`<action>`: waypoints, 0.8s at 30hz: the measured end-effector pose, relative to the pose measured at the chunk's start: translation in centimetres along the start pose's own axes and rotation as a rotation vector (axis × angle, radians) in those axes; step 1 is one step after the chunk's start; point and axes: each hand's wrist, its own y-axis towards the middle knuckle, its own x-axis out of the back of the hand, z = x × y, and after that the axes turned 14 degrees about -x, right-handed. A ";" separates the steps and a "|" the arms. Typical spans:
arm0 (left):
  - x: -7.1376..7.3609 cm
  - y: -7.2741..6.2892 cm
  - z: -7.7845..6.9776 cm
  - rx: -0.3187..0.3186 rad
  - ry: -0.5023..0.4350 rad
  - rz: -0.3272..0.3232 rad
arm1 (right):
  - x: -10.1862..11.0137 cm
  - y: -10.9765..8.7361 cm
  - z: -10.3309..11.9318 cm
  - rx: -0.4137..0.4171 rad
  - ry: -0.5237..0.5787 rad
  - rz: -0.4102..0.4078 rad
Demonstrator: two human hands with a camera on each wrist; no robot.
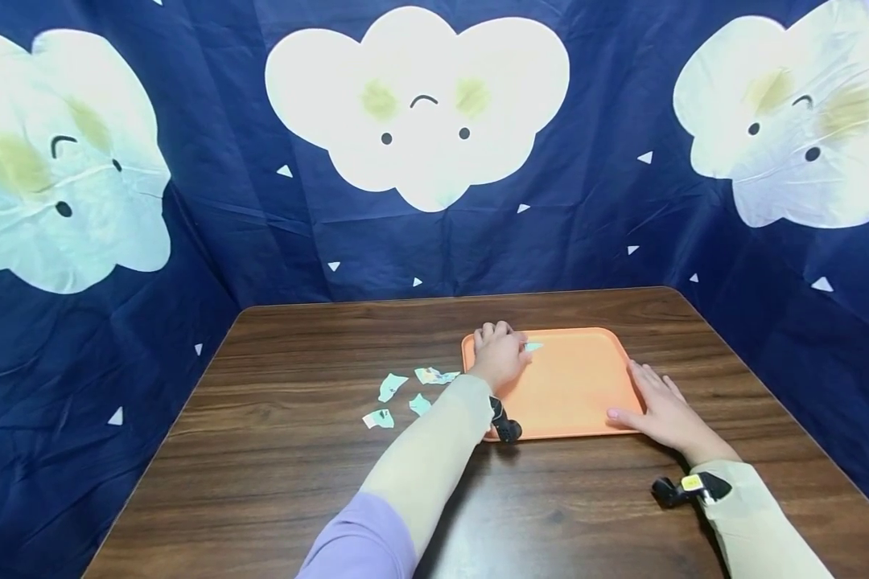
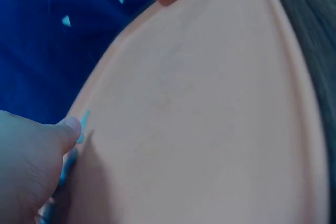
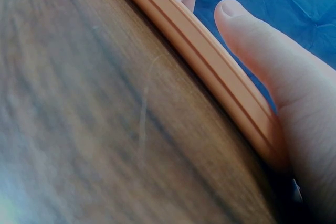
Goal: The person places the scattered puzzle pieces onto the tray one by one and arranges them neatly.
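An orange tray (image 1: 572, 394) lies on the wooden table. Over its far left corner, my left hand (image 1: 500, 354) pinches a small light-green torn paper piece (image 1: 533, 346). In the left wrist view, the thumb (image 2: 65, 129) presses at that piece's edge, while most of the fingers behind are hidden. On the tray's near right corner rests my right hand (image 1: 662, 410), its fingers stretched along the outer side and its thumb over the rim. The right wrist view shows this thumb (image 3: 252, 40) straight above the tray's side wall (image 3: 210, 72).
Left of the tray lie several torn paper scraps (image 1: 393, 387), light green with printed marks, some close to my left forearm. A dark blue curtain (image 1: 434, 241) with white clouds hangs around the table (image 1: 297, 458), behind its far edge and along both sides.
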 end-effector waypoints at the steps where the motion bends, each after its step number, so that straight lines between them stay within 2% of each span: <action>1: 0.0 -0.1 0.0 -0.015 -0.020 -0.011 | 0.0 0.0 0.0 0.000 0.001 -0.001; 6: 1.1 -1.3 0.0 -0.071 -0.128 -0.071 | 0.0 0.0 0.1 0.012 0.004 0.001; 12: 2.9 -2.8 0.6 -0.083 -0.209 -0.114 | 0.2 0.0 0.2 0.008 0.013 0.008; 16: 3.7 -4.0 1.6 -0.081 -0.251 -0.130 | 0.3 -0.1 0.2 -0.002 0.014 0.018; 24: 4.8 -6.6 4.5 -0.051 -0.239 -0.149 | 0.2 -0.3 0.4 0.007 0.017 0.014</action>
